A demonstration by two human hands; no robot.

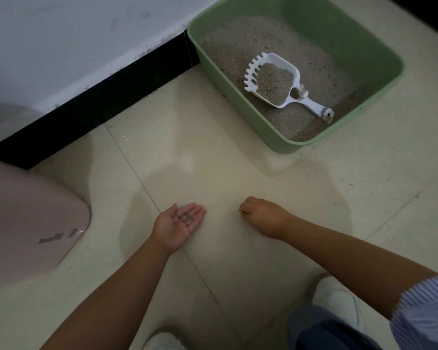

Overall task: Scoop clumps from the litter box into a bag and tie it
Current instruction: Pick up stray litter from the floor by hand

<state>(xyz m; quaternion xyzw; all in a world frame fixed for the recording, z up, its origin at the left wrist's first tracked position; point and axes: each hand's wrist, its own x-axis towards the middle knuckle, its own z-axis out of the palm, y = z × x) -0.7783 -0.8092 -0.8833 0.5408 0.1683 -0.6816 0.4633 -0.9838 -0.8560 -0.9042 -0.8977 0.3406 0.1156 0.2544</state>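
A green litter box (379, 79) stands on the floor at the upper right, filled with grey-beige litter (238, 44). A white slotted scoop (273, 79) lies in it, its bowl full of litter, handle pointing to the lower right. My left hand (180, 224) lies palm up just above the tiles, fingers straight, with a few loose litter grains on the palm. My right hand (261, 214) hovers low over the floor to its right, fingers curled, fingertips pinched together at the tile; what they pinch is too small to see. No bag is in view.
A pink rounded plastic object (36, 223) sits at the left. A white wall with black skirting (99, 97) runs behind. Scattered litter grains dot the cream tiles (213, 160) near the box. My white shoes (339, 296) are at the bottom.
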